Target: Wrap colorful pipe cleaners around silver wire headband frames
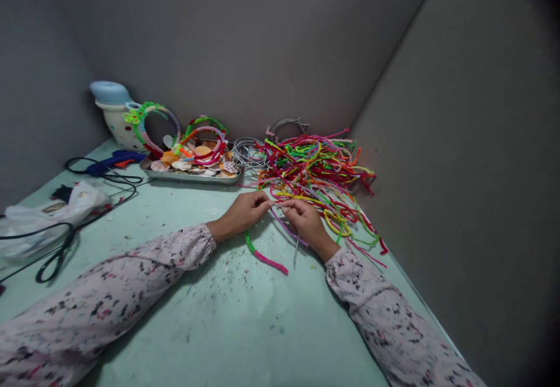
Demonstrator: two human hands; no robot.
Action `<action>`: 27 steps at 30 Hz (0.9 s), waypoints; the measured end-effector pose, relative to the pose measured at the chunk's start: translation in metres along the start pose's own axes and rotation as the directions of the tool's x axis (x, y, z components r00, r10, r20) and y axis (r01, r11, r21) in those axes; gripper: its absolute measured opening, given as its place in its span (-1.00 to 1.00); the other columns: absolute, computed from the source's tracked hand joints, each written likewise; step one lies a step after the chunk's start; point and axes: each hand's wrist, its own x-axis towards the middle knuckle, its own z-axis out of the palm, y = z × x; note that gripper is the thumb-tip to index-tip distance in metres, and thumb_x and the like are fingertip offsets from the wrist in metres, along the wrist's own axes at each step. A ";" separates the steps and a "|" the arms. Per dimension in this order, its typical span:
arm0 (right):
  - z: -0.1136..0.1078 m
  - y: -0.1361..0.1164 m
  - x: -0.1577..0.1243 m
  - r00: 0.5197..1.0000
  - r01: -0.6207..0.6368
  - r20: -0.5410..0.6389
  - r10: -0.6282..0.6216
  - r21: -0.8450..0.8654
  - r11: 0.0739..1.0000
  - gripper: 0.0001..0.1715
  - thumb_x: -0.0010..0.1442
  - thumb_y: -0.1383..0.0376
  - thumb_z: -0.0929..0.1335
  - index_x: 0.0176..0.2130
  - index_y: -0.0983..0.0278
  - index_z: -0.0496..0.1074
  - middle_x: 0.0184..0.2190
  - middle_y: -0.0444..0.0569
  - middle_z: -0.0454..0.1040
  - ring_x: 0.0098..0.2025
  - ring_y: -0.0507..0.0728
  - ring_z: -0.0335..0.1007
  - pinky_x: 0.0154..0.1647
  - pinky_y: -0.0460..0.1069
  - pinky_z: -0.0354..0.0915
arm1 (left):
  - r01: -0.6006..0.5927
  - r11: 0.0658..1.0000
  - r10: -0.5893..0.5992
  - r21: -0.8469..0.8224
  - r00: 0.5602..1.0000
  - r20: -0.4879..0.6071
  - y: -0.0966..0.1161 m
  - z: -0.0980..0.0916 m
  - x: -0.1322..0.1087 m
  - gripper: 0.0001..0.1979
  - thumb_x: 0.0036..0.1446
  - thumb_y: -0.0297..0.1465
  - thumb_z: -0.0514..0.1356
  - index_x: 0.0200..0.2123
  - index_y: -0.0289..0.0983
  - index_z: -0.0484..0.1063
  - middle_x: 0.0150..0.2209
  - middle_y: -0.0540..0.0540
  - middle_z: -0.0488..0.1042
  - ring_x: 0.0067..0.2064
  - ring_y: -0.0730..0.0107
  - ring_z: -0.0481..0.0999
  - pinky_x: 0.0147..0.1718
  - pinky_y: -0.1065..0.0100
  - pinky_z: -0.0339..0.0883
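Observation:
Both hands meet over the table in front of the pipe cleaner heap. My left hand (248, 212) is closed in a pinch on a wire wrapped with pipe cleaner. Its green and pink wrapped end (269, 261) curves out below that hand. Fingertips of my right hand (306, 220) pinch close beside, at a short red bit between the hands. A bare grey wire end (296, 253) hangs under the right hand. Beneath the hands lies a purple pipe cleaner (284, 226). The fingers hide most of the join.
A metal tray (196, 178) of shells and wrapped rings stands at the back, beside coiled grey wire (251, 152). A large pipe cleaner heap (315, 165) lies right. Leftward are a lidded container (118, 118), blue tool (111, 162), black cable (72, 238) and plastic bag (39, 223).

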 end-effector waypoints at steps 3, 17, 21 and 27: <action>0.000 0.000 0.000 1.000 0.008 -0.006 -0.008 -0.008 1.000 -0.76 0.09 0.17 0.34 -0.27 0.27 0.43 -0.66 -0.27 0.15 -0.68 -0.05 0.00 -0.67 -0.12 0.00 | -0.013 1.000 0.013 0.021 1.000 -0.005 -0.001 0.000 0.000 -0.75 0.15 -0.25 0.06 -0.42 -0.29 0.40 -0.58 0.04 0.32 -0.50 0.46 0.25 -0.51 0.45 0.04; -0.001 -0.003 0.000 1.000 -0.006 0.015 0.006 -0.016 1.000 -0.76 0.08 0.17 0.34 -0.27 0.25 0.44 -0.69 -0.26 0.15 -0.68 -0.04 0.03 -0.68 -0.11 -0.01 | -0.120 0.934 0.134 0.337 0.991 -0.017 -0.002 0.003 -0.001 -0.78 0.21 -0.31 0.03 -0.39 -0.25 0.39 -0.45 -0.05 0.42 -0.42 0.38 0.33 -0.43 0.40 0.06; -0.001 -0.003 -0.001 1.000 0.005 0.004 -0.005 -0.010 1.000 -0.78 0.08 0.17 0.35 -0.28 0.25 0.43 -0.70 -0.26 0.14 -0.69 -0.04 0.01 -0.68 -0.10 -0.02 | -0.135 0.947 0.150 0.292 0.988 -0.029 -0.003 0.003 -0.001 -0.80 0.19 -0.33 0.04 -0.40 -0.26 0.39 -0.46 -0.04 0.42 -0.42 0.39 0.32 -0.43 0.41 0.06; -0.001 -0.004 0.000 1.000 0.016 -0.011 -0.016 -0.027 1.000 -0.78 0.08 0.17 0.34 -0.29 0.25 0.44 -0.70 -0.26 0.14 -0.68 -0.02 0.05 -0.67 -0.10 0.00 | -0.131 0.974 0.137 0.183 0.990 -0.018 -0.001 0.001 -0.001 -0.78 0.19 -0.29 0.05 -0.39 -0.28 0.39 -0.47 -0.02 0.41 -0.43 0.42 0.32 -0.43 0.42 0.08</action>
